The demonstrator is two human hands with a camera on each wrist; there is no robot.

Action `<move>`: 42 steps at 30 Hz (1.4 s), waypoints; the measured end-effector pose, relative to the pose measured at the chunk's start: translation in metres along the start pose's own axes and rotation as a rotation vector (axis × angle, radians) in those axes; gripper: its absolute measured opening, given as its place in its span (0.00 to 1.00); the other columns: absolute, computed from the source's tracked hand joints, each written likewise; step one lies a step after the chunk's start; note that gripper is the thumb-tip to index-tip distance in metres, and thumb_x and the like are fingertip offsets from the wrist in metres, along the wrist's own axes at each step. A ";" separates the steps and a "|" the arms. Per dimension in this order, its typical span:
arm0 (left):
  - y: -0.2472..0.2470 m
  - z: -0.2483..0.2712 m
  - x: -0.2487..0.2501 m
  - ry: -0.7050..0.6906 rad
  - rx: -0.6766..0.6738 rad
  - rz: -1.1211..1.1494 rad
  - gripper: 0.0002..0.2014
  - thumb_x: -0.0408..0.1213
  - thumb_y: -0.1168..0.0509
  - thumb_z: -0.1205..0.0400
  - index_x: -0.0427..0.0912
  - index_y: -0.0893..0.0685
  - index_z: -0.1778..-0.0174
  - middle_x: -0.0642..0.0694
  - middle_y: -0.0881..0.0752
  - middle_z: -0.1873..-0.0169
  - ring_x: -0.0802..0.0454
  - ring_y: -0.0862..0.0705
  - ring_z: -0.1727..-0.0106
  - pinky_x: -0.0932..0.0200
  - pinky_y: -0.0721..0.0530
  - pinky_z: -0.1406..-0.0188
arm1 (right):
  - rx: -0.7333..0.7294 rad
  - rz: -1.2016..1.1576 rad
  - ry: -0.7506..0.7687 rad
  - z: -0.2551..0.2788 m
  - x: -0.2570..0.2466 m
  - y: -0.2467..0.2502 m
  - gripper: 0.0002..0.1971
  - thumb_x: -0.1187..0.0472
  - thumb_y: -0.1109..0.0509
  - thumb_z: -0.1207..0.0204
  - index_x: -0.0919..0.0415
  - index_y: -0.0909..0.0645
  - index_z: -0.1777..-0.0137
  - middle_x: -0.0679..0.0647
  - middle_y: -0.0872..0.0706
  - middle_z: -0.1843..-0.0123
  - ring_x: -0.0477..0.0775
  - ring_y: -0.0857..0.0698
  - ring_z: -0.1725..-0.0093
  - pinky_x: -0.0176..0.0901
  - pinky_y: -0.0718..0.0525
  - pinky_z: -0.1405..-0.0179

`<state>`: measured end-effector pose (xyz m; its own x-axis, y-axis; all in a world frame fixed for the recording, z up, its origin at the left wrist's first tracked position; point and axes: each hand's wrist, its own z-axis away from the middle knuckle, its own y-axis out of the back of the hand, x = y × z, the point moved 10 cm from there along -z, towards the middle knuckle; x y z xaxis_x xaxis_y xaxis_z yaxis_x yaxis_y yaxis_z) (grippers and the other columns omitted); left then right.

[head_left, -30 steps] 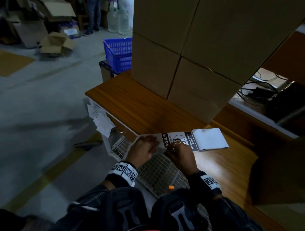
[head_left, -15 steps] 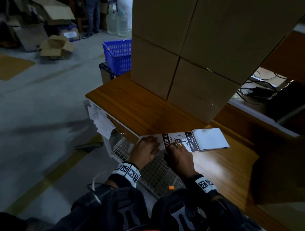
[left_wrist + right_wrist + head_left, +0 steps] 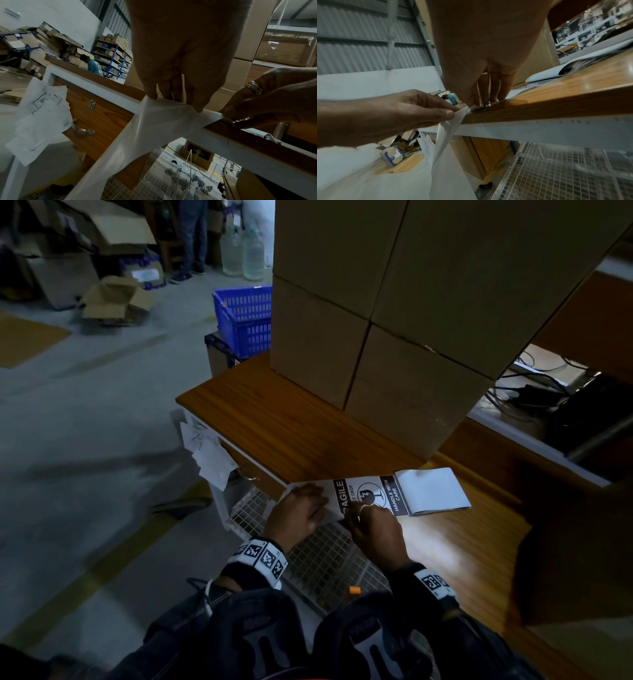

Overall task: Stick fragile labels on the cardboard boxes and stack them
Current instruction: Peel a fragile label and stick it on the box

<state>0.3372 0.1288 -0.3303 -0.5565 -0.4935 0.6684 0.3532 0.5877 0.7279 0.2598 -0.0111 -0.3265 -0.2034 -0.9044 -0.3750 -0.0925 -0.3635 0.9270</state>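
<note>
We pinch the thin, limp white backing strip (image 3: 154,129) with left hand (image 3: 298,517) fingers; right hand (image 3: 375,530) fingers pinch the black-and-white fragile label (image 3: 368,494) corner.

It's dim in here. A pale patch of glare sits on the counter (image 3: 455,546) near its front edge, and the floor (image 3: 85,440) is smeared and soft. Both wrist views bend hard at their edges; the hands up close are dark and out of focus.
</note>
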 end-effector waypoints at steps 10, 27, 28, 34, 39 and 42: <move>0.004 0.008 0.006 0.037 0.073 0.029 0.14 0.40 0.30 0.15 0.41 0.11 0.34 0.46 0.17 0.27 0.51 0.25 0.21 0.47 0.24 0.23 | 0.024 0.040 -0.007 0.002 -0.011 0.007 0.08 0.44 0.27 0.18 0.47 0.14 0.52 0.42 0.14 0.57 0.42 0.16 0.57 0.42 0.16 0.63; 0.004 0.015 0.009 0.035 0.153 0.016 0.15 0.39 0.30 0.15 0.42 0.11 0.33 0.46 0.17 0.26 0.50 0.24 0.22 0.49 0.20 0.27 | 0.038 -0.067 -0.053 -0.003 -0.002 0.012 0.06 0.51 0.26 0.18 0.48 0.13 0.55 0.42 0.13 0.59 0.41 0.15 0.59 0.45 0.14 0.63; 0.004 0.014 0.008 0.045 0.164 0.016 0.15 0.40 0.30 0.15 0.42 0.11 0.34 0.47 0.17 0.27 0.51 0.24 0.23 0.50 0.20 0.28 | 0.043 -0.132 -0.061 -0.003 0.001 0.013 0.06 0.52 0.27 0.17 0.49 0.13 0.56 0.42 0.12 0.60 0.40 0.15 0.60 0.43 0.14 0.63; 0.006 0.009 0.019 -0.032 0.215 -0.120 0.08 0.37 0.26 0.19 0.40 0.07 0.46 0.46 0.08 0.41 0.51 0.14 0.34 0.41 0.22 0.27 | 0.179 -0.466 -0.213 0.002 0.031 0.045 0.09 0.64 0.31 0.15 0.57 0.13 0.55 0.45 0.12 0.59 0.43 0.14 0.57 0.32 0.21 0.62; 0.012 0.008 0.028 -0.080 0.250 -0.188 0.05 0.36 0.24 0.22 0.41 0.06 0.53 0.46 0.07 0.47 0.49 0.11 0.41 0.46 0.22 0.32 | 0.349 -0.676 -0.468 0.012 0.102 0.070 0.07 0.61 0.29 0.17 0.57 0.12 0.56 0.52 0.09 0.57 0.55 0.10 0.52 0.48 0.14 0.53; 0.007 0.007 0.021 -0.054 0.218 -0.196 0.09 0.41 0.32 0.19 0.43 0.07 0.52 0.47 0.08 0.44 0.49 0.12 0.39 0.47 0.25 0.31 | 0.414 -0.822 -0.628 0.023 0.145 0.075 0.04 0.58 0.27 0.21 0.56 0.12 0.55 0.57 0.07 0.53 0.61 0.09 0.47 0.68 0.11 0.40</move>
<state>0.3228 0.1274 -0.3122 -0.6393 -0.5799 0.5050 0.0687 0.6111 0.7886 0.2011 -0.1640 -0.3115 -0.3772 -0.1062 -0.9200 -0.7196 -0.5918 0.3633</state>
